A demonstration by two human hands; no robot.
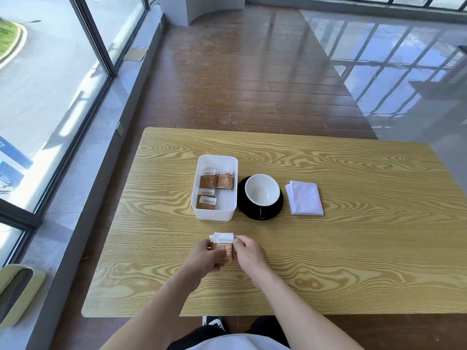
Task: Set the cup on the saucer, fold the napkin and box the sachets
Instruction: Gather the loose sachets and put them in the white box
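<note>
A small stack of brown-and-white sachets (223,245) is pinched between my left hand (207,256) and my right hand (249,253), just above the table's near middle. Beyond them stands a white rectangular box (202,216) with several sachets (214,183) lying inside. Right of the box a white cup (262,190) sits on a black saucer (274,213). A folded white napkin (305,197) lies flat to the right of the saucer.
The wood-grain table (353,261) has its near edge just in front of my legs. Glass window panels (50,84) run along the left. A pale green seat edge (15,291) shows at the lower left. Wooden floor lies beyond the table.
</note>
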